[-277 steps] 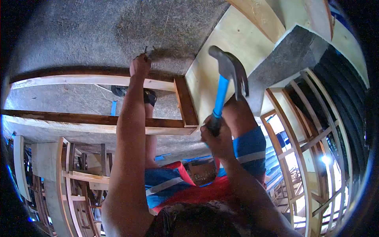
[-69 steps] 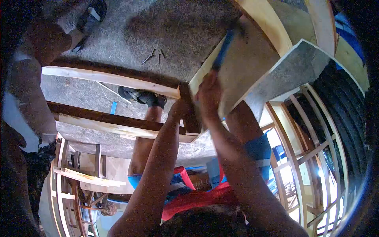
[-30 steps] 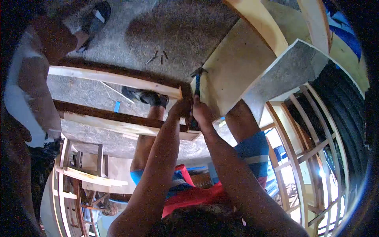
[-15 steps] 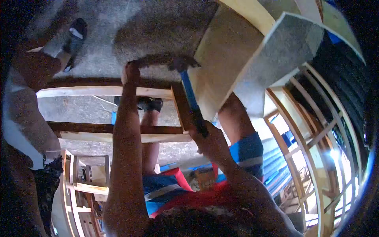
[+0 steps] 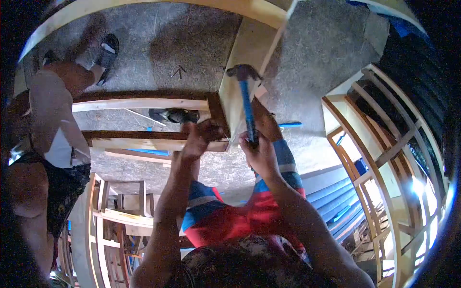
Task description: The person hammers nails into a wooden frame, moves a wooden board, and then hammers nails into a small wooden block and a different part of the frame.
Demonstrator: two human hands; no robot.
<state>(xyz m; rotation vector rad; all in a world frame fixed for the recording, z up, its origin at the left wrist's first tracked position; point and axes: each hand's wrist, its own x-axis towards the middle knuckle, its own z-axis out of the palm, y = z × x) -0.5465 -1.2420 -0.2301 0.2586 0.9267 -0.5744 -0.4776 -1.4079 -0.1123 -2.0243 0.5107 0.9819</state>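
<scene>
My right hand [image 5: 263, 156] is closed around the dark grip of a claw hammer [image 5: 248, 108]. The blue shaft points away from me, and the dark head is in front of a pale wooden panel [image 5: 249, 45]. My left hand [image 5: 199, 138] is over the near right corner of a wooden frame [image 5: 139, 143], beside its dark end piece [image 5: 218, 110]. Its fingers are drawn together; anything between them is too dark to make out. The panel stands against the frame's right end.
Several nails [image 5: 179, 72] lie on the concrete floor beyond the frame. Another person's leg [image 5: 55, 103] and sandal [image 5: 108, 55] are at the left. A slatted wooden frame [image 5: 384, 168] stands at the right, and another wooden frame [image 5: 122, 217] at lower left.
My left hand has come back from the frame's far side to its near right corner. The hammer has shifted right and stands more upright in view. The panel now appears narrower, and the view has shifted.
</scene>
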